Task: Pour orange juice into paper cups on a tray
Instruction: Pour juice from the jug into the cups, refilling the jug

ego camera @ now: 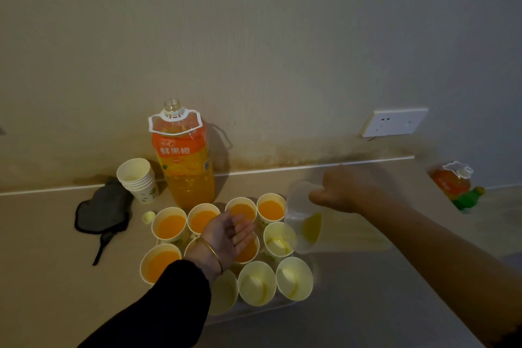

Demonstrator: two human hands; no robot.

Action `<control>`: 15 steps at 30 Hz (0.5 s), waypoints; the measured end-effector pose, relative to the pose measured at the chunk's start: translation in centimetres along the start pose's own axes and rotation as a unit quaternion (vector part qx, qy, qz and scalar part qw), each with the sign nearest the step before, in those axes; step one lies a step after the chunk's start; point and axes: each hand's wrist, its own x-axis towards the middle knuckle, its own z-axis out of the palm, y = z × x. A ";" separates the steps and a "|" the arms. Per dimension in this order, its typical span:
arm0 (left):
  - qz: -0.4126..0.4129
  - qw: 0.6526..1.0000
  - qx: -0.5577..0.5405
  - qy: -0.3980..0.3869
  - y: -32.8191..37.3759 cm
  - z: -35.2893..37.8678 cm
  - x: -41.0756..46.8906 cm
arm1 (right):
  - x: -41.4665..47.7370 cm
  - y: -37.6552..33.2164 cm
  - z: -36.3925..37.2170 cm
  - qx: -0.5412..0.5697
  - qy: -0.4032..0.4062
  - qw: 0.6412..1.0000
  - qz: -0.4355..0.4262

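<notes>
Four empty cups [257, 282], one open bottle [183, 155]

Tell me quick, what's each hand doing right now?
Left hand: open, palm up above the paper cups, holding nothing.
Right hand: closed around the clear jug, which is tilted.

The left hand [228, 237] lies palm up, fingers loosely straight, a black sleeve [169, 299] covering its forearm. The right hand [343, 191], on a bare outstretched arm, grips a clear jug [303, 220].
</notes>
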 end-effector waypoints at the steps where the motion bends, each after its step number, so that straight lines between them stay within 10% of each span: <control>1: -0.001 1.000 0.008 0.009 0.0 -0.1 0.0 | 0.2 0.0 0.3 0.009 0.001 1.000 -0.002; 15: 0.006 0.999 0.016 0.029 -0.1 -1.3 0.0 | 0.7 -0.6 0.8 0.005 0.015 1.000 -0.015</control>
